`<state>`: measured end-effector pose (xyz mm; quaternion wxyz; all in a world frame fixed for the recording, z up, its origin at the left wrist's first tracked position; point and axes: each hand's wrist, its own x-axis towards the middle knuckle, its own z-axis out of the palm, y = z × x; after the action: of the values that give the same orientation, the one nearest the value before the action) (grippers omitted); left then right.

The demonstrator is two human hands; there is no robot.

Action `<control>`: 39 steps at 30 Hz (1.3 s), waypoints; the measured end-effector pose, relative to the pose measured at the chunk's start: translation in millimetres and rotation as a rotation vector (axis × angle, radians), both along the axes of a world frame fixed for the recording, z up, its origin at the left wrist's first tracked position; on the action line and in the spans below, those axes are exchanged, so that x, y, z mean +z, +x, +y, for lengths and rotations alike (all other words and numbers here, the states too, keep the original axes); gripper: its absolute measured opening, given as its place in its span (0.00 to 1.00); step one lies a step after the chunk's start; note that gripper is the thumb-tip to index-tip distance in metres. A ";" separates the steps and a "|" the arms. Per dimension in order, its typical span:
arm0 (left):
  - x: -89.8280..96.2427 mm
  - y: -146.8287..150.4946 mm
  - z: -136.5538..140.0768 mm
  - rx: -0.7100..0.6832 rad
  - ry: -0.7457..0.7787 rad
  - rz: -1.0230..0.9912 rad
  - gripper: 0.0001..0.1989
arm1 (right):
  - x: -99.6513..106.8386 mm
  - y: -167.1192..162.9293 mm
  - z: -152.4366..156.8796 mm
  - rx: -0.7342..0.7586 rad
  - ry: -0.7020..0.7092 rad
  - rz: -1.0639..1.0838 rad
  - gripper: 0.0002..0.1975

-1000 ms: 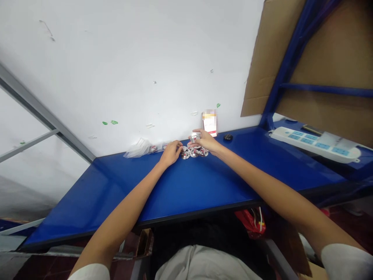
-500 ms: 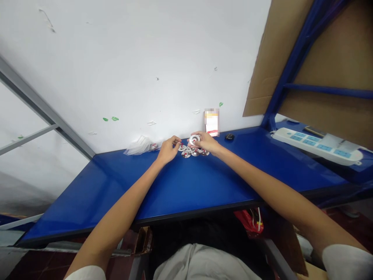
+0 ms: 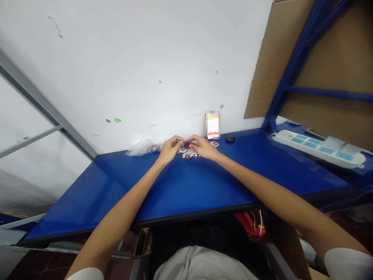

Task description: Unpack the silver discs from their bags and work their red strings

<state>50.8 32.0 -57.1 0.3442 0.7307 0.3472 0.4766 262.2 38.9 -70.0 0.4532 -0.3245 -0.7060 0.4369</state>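
Observation:
A round metal disc [image 3: 189, 144] with a red middle is held up between my two hands, just above the blue table. My left hand [image 3: 171, 149] pinches its left edge with thumb and fingers. On the other side, the thumb and fingers of my right hand [image 3: 204, 148] close on the right edge. Below my fingers lie several similar shiny discs with red parts, such as the disc [image 3: 187, 156] in front, partly covered by the hands. Another disc [image 3: 215, 144] lies to the right, behind my right hand.
Clear plastic bags [image 3: 140, 147] lie at the left against the white wall. A small box [image 3: 213, 126] leans on the wall, with a black object [image 3: 230, 138] beside it. A white power strip [image 3: 317, 147] sits at the right near a blue frame [image 3: 272, 112].
My left hand has come in to the right and now touches the disc. The disc, earlier in my right hand alone, has tilted and moved slightly left. One disc now shows behind my right hand.

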 end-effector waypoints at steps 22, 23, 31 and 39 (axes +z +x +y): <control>1.5 -0.2 -5.4 -0.062 -0.144 -0.064 0.16 | 17.0 16.5 -5.5 -0.070 0.519 -0.333 0.08; 0.8 -0.5 -4.2 -0.051 -0.137 -0.061 0.16 | 18.1 18.0 -4.5 -0.069 0.533 -0.358 0.09; 4.0 -7.6 33.0 0.217 0.102 0.323 0.08 | 17.7 39.3 12.4 -0.228 0.585 -0.380 0.17; -5.7 11.7 78.8 0.337 0.194 0.701 0.07 | 15.1 54.2 21.5 -0.339 0.628 -0.554 0.17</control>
<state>62.6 110.9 -62.9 0.0513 0.8109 0.5119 0.2790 316.4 60.4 -54.8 0.3890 -0.3870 -0.8358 0.0175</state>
